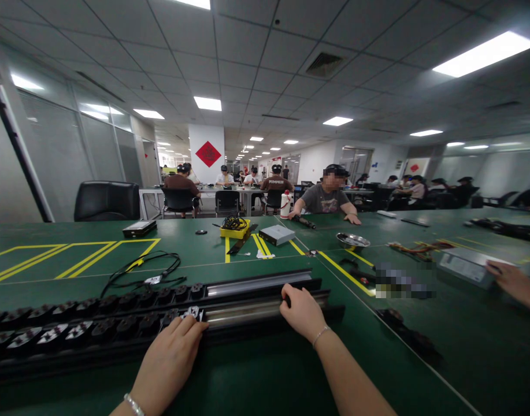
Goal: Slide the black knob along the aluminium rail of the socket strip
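Observation:
Two long black rails [265, 317] with shiny metal inner strips lie side by side on the table. Round black modules [103, 330] with metal prongs fill their left part in rows. My left hand [171, 355] is closed at the right end of the near row, its fingers pressed together by the last module; the hand hides part of it. Farther right, my right hand [303, 312] curls its thumb and fingers at the near rail. Something dark shows between those fingertips, probably the rail's edge; its exact shape is hidden.
A coiled black cable [145, 271] lies behind the rails. Farther back are a yellow box [234, 232], a grey metal box [277, 234] and a steel bowl [352, 241]. At right, another person's hand [514, 283] touches a metal-cased unit [464, 267]. A co-worker [323, 199] sits opposite.

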A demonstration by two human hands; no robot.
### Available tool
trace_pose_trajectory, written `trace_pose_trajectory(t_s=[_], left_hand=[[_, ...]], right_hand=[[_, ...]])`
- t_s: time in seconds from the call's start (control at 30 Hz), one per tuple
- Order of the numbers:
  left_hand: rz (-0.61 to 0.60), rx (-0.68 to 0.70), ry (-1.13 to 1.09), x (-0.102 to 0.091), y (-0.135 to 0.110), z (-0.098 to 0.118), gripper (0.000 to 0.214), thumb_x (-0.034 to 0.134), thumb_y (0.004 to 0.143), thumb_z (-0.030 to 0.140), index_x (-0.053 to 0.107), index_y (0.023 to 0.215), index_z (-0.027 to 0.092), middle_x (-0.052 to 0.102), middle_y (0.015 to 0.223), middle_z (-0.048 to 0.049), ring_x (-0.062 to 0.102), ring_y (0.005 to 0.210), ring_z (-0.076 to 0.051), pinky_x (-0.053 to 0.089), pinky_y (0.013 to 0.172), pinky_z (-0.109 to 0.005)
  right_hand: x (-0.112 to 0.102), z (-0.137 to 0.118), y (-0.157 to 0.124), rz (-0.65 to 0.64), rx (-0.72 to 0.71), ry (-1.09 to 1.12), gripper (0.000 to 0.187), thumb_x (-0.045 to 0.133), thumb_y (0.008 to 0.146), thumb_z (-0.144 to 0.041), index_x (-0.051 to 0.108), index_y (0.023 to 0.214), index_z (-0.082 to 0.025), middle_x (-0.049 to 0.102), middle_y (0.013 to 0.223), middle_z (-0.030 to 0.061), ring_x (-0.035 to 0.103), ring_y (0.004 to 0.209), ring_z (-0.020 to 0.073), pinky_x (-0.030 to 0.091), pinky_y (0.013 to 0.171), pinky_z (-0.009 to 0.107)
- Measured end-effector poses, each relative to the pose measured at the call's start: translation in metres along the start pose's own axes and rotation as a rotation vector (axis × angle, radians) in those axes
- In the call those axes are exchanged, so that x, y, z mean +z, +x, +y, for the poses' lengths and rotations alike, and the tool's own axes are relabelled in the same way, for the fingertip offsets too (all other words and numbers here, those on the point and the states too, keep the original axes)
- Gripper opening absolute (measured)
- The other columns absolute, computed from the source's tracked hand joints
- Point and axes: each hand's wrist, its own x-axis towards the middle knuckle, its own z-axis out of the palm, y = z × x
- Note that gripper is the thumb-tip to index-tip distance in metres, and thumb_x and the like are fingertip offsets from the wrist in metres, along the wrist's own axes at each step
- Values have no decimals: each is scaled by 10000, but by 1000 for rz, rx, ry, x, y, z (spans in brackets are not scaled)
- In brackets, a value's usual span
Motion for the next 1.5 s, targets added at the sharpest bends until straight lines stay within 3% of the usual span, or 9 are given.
trace_pose_trajectory(t_s=[0.2, 0.43, 0.77, 1.23, 1.5], left_hand=[[16, 7, -1, -1, 1, 0, 255, 376, 845, 220, 598, 972, 228, 588, 850, -32, 545, 757, -158, 435, 764, -314], [4, 9, 4, 0, 0, -1, 253, 380, 848, 214, 592, 984, 232, 588, 867, -31, 548, 777, -165, 433, 777, -328], [20, 13, -13, -1, 1, 0, 259, 369, 852, 225, 598, 974, 227, 589, 851, -33, 544, 759, -156, 435, 771, -313], [19, 5, -7, 0, 0, -1, 250, 386, 844, 211, 598, 974, 230, 587, 863, -33, 544, 773, -158, 431, 766, -309], [34, 18, -10, 0, 0, -1, 247, 380, 847, 226, 601, 956, 237, 586, 853, -28, 548, 762, -154, 434, 774, -303]], right_hand=[[0, -1, 0, -6, 17, -12, 99, 416, 725, -184, 476, 796, -216, 594, 762, -9, 506, 720, 130, 231, 903, 307], [2, 1, 0, 15, 91, -42, 161, 440, 719, -227, 506, 865, -216, 593, 826, 35, 500, 815, 181, 301, 685, 265], [-2, -1, -1, 10, 25, -38, 89, 431, 725, -205, 498, 781, -216, 604, 792, -2, 503, 766, 149, 291, 784, 266], [-3, -2, -1, 1, 42, -26, 95, 426, 719, -204, 501, 776, -209, 600, 800, 7, 509, 775, 152, 303, 683, 251], [-3, -2, -1, 22, 50, -29, 93, 438, 707, -200, 508, 766, -214, 593, 780, 10, 506, 747, 150, 309, 726, 253]])
